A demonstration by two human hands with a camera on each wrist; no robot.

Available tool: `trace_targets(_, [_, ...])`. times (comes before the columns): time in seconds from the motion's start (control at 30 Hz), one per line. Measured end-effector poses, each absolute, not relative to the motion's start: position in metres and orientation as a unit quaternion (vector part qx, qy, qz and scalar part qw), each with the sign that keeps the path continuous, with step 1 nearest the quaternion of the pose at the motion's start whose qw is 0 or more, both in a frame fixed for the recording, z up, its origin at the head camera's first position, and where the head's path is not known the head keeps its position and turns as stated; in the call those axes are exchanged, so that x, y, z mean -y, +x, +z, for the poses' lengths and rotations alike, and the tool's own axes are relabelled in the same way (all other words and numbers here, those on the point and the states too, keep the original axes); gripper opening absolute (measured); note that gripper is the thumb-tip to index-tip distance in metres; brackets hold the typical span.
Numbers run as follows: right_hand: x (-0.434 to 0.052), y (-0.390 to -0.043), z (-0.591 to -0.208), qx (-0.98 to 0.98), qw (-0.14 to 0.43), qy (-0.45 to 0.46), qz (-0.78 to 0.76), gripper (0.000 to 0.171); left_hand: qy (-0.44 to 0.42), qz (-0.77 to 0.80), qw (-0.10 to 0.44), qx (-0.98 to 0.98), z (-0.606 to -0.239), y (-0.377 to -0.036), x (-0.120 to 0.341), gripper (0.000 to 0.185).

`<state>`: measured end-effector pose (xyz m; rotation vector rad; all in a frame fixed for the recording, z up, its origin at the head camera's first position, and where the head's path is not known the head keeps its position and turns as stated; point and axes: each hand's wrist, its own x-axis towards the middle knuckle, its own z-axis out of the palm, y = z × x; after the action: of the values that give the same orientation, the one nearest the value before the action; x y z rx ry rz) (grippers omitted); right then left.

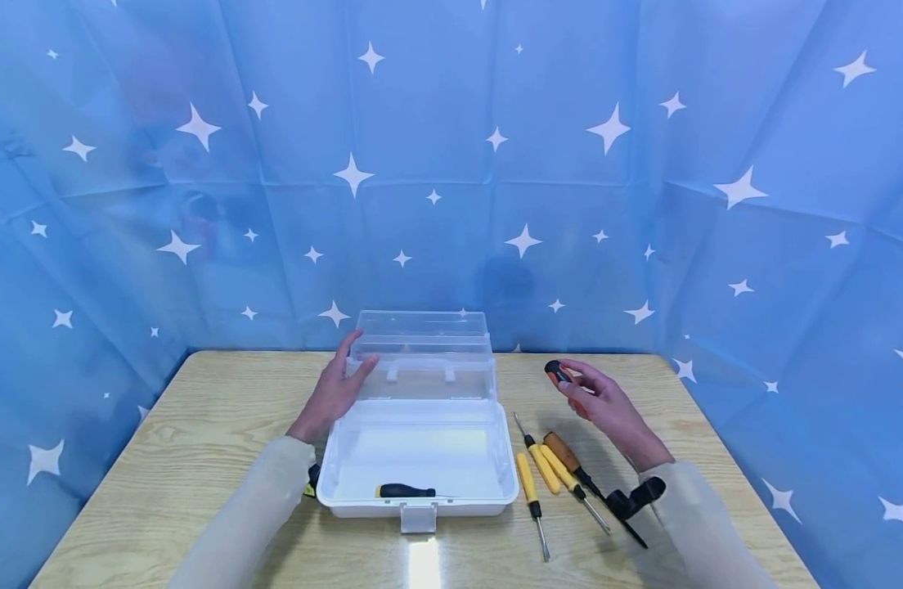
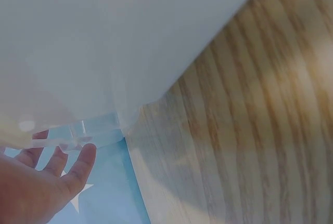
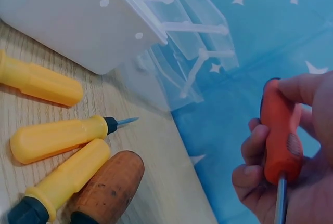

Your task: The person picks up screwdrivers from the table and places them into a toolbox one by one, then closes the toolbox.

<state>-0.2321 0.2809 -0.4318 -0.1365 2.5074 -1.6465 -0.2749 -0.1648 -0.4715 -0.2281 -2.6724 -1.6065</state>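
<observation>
My left hand (image 1: 335,394) holds the left side of the raised clear lid (image 1: 422,324), thumb in front and fingers behind. The lid stands up at the back of an open white toolbox (image 1: 418,510). Inside, a screwdriver with a black and yellow handle (image 1: 406,491) lies along the front wall. My right hand (image 1: 606,409) grips a screwdriver by its orange and black handle (image 3: 281,130), raised right of the toolbox. Its metal shaft (image 3: 281,198) points back toward the wrist.
Right of the toolbox lie several yellow-handled screwdrivers (image 1: 527,477) and one with a brown wooden handle (image 1: 562,451). The toolbox's clear front latch (image 1: 419,519) hangs down. A black and yellow item (image 1: 312,481) sits beside the toolbox's left side. A blue starry curtain (image 1: 437,221) borders the wooden table (image 1: 194,442).
</observation>
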Motion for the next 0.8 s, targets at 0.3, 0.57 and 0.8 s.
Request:
trace_targets(0.3, [-0.274,-0.233,-0.428,-0.844,0.077,-0.073,-0.526,0.056,-0.073,-0.515,0.009,0.854,-0.473,-0.275,0.166,0.077])
trace_targets(0.57, [-0.264,-0.229,-0.420,-0.849,0.078,-0.111,-0.511,0.049,-0.069,-0.515,0.007,0.854,-0.471,-0.274,0.164,0.077])
trace_targets(0.8, [-0.258,-0.226,-0.414,-0.843,0.080,-0.133,-0.515,0.049,-0.071,-0.518,0.007,0.853,-0.470,-0.274,0.164,0.077])
